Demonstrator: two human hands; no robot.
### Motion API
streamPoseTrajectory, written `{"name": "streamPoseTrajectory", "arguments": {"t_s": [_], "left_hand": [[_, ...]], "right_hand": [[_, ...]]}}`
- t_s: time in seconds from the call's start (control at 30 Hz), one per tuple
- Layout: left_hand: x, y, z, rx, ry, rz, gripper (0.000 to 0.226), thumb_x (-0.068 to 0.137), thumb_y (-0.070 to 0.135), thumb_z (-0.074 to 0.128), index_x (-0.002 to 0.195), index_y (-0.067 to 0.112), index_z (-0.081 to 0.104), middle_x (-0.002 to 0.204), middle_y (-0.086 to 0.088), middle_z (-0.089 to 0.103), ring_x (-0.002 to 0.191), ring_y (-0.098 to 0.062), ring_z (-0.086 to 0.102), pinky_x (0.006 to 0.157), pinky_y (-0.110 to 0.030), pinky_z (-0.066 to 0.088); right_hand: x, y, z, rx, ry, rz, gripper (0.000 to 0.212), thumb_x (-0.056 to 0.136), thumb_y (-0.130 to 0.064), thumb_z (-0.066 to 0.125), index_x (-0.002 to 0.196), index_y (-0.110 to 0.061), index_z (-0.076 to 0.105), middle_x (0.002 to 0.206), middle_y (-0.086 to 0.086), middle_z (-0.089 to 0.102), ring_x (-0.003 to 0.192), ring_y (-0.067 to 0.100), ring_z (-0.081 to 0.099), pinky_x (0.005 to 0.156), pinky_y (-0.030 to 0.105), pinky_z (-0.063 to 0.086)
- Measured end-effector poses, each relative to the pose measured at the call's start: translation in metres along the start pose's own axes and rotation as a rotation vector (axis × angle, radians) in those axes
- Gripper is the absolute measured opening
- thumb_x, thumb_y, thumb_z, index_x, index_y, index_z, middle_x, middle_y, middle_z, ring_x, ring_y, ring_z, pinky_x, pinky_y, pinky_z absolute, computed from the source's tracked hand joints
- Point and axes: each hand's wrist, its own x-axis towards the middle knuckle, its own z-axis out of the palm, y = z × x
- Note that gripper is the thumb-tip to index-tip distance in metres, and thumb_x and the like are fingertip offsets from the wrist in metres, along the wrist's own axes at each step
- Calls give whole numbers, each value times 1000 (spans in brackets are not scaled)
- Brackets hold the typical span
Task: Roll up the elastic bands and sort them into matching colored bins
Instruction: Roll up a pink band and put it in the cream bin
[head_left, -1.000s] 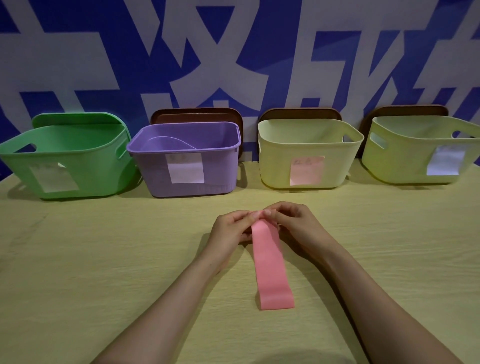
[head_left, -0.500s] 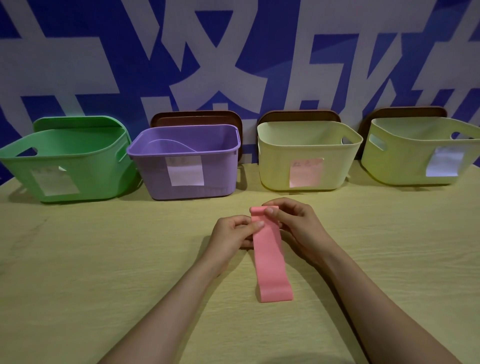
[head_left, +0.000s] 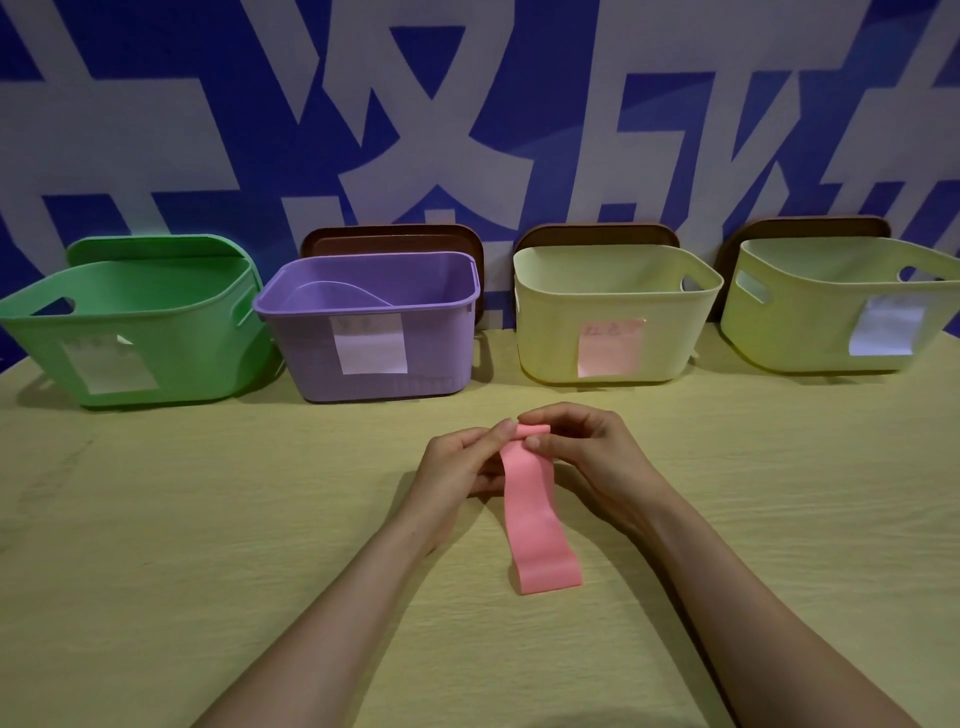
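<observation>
A yellow table (head_left: 182, 571) meets a blue-and-white wall (head_left: 156, 130). One green bin (head_left: 171, 358), one purple bin (head_left: 431, 353), two yellow bins (head_left: 550, 338) (head_left: 810, 322). The left hand (head_left: 457, 467) and right hand (head_left: 597, 457) pinch one pink band (head_left: 530, 509).

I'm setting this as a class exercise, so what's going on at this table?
A person is rolling a pink band from its far end. The left hand and right hand both pinch the roll; its near end rests on the table. The pale yellow bin behind bears a pink label.
</observation>
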Motion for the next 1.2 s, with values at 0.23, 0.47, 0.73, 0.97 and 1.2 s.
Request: {"name": "streamPoseTrajectory", "arguments": {"t_s": [0.23,0.47,0.73,0.97,1.2], "left_hand": [[0,-3,0,31,16,49,23,89,26,64,101,10,73,94,-9,74,85,-17,71,70,-23,56],[1,-5,1,37,48,62,21,87,25,65,100,10,73,92,-11,74,83,-19,71,74,-28,58],[2,-5,-3,49,-20,23,28,85,27,69,105,6,70,96,-11,74,87,-20,71,70,-27,56],[3,-4,-5,-10,-50,-8,23,83,12,70,105,4,69,93,-11,74,82,-20,71,68,-25,56],[3,-4,-5,-44,-18,23,26,84,21,69,105,7,71,98,-14,73,88,-20,70,74,-27,55]], "right_hand": [[3,2,-2,-27,-16,52,27,83,-18,69,106,-4,67,105,15,67,98,29,65,84,38,55],[2,6,0,-132,14,-6,30,83,-26,65,97,0,68,100,19,67,89,26,64,77,36,52],[1,3,0,-26,6,-21,30,82,-23,66,102,-1,67,104,16,67,90,25,62,74,33,53],[-1,-1,1,14,4,-2,22,86,-4,64,107,1,65,110,21,62,90,27,63,75,35,54],[-2,-2,0,-8,-5,11,22,83,2,64,104,-1,67,103,17,68,94,26,67,78,35,57]]}}
